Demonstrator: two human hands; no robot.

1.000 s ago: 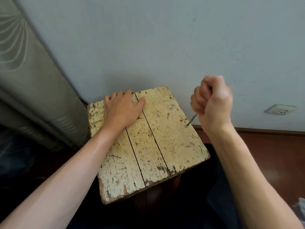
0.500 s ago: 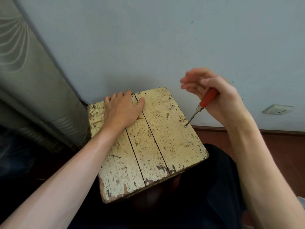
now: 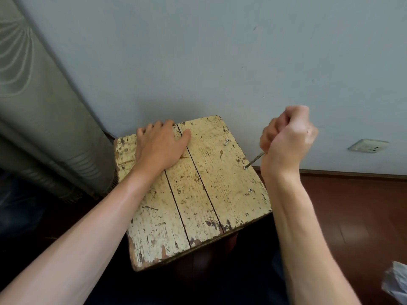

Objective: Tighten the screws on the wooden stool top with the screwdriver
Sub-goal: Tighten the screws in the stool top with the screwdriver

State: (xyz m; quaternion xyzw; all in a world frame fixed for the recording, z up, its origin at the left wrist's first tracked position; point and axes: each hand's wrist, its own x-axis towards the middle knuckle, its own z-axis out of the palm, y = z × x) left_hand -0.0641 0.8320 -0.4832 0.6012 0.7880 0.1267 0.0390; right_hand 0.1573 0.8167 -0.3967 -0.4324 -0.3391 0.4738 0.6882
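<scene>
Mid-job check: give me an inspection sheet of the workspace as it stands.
Surface: wooden stool top, three planks, cream paint chipped.
Job's things: screwdriver tip on middle screw near right edge; far screw sticks up, tilted; near screw sits low.
Clutter: pale crumpled item lower right, unclear what.
Hands: left hand flat on the top; right hand grips screwdriver, handle hidden.
Cables: nothing seen.
Surroundings: wall socket, curtain left, red-brown floor.
</scene>
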